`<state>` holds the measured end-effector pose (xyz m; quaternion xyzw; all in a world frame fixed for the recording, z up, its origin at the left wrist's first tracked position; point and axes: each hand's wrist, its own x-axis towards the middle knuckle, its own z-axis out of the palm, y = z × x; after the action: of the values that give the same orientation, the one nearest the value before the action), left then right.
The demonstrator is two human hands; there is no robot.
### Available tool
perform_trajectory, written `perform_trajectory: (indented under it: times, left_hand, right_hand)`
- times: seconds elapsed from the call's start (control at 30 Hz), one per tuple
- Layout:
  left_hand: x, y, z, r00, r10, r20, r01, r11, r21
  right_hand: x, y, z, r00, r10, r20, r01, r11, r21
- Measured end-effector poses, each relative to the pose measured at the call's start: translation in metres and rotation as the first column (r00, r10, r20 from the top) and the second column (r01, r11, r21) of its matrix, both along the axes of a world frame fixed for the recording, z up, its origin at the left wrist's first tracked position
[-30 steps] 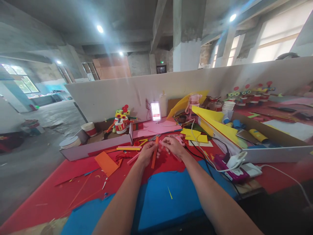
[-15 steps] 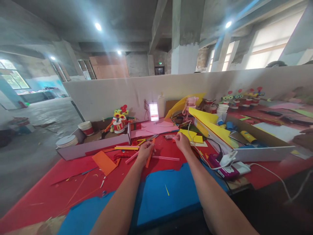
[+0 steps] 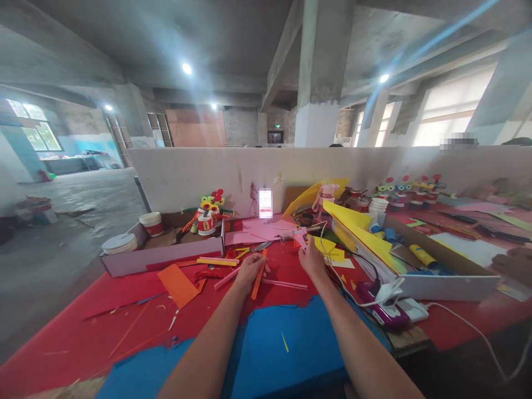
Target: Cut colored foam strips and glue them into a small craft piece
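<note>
Your L hand point(image 3: 249, 270) pinches an orange strip point(image 3: 258, 280) over the red table point(image 3: 191, 317); your R hand point(image 3: 311, 259) grips a pink glue gun point(image 3: 300, 236). Keep strip steady, w/ L fingers clear of gun's front.

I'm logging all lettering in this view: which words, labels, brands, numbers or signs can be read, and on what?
None can be read.
Distant green sign: too small.
Marks on the figure's cup: too small.
Bright upright panel: pixelated.
Pink glue gun: no lettering discernible.
</note>
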<state>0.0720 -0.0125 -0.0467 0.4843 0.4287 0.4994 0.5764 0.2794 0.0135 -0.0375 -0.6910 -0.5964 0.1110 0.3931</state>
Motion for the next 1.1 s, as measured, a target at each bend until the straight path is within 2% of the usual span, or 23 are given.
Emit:
perform_trajectory:
  times: [0.03,0.07,0.13,0.17,0.23,0.3,0.43,0.6,0.8,1.1]
  left_hand:
    - [0.0,0.0,0.0,1.0,-0.004,0.011,0.004,1.0,-0.007]
    - [0.0,0.0,0.0,1.0,-0.007,0.016,0.007,1.0,-0.015]
    - [0.0,0.0,0.0,1.0,-0.008,0.016,0.009,0.999,-0.034]
    - [0.001,0.0,0.001,1.0,-0.006,0.013,0.007,0.999,-0.045]
    - [0.001,0.0,0.002,1.0,0.004,0.009,-0.003,0.998,-0.06]
    - [0.001,0.0,0.003,1.0,0.014,-0.001,-0.014,0.998,-0.064]
    - [0.001,0.0,0.002,0.999,0.043,-0.021,-0.044,0.998,-0.049]
    - [0.001,0.0,0.002,0.999,0.038,-0.006,-0.039,0.998,-0.047]
    - [0.001,-0.002,0.002,0.997,0.063,0.043,-0.06,0.996,-0.067]
    - [-0.007,0.007,0.002,0.994,0.086,-0.069,-0.088,0.996,-0.025]
  right_hand:
    - [-0.001,-0.003,0.0,0.988,0.049,-0.145,-0.051,0.999,-0.012]
    - [-0.002,-0.005,-0.001,0.944,0.117,-0.308,-0.138,0.989,-0.047]
    - [-0.003,-0.008,-0.003,0.766,0.228,-0.602,-0.342,0.936,-0.08]
    - [-0.003,-0.01,-0.003,0.665,0.264,-0.699,-0.422,0.905,-0.06]
    - [-0.002,-0.012,-0.005,0.528,0.316,-0.788,-0.491,0.871,0.019]
    - [0.0,-0.015,-0.007,0.489,0.364,-0.793,-0.498,0.863,0.089]
    - [0.001,-0.019,-0.011,0.506,0.451,-0.735,-0.512,0.843,0.165]
    - [-0.002,-0.021,-0.01,0.541,0.521,-0.661,-0.567,0.806,0.172]
    - [-0.005,-0.03,-0.001,0.618,0.537,-0.574,-0.582,0.804,0.126]
    - [0.002,-0.032,0.0,0.73,0.537,-0.423,-0.561,0.824,0.077]
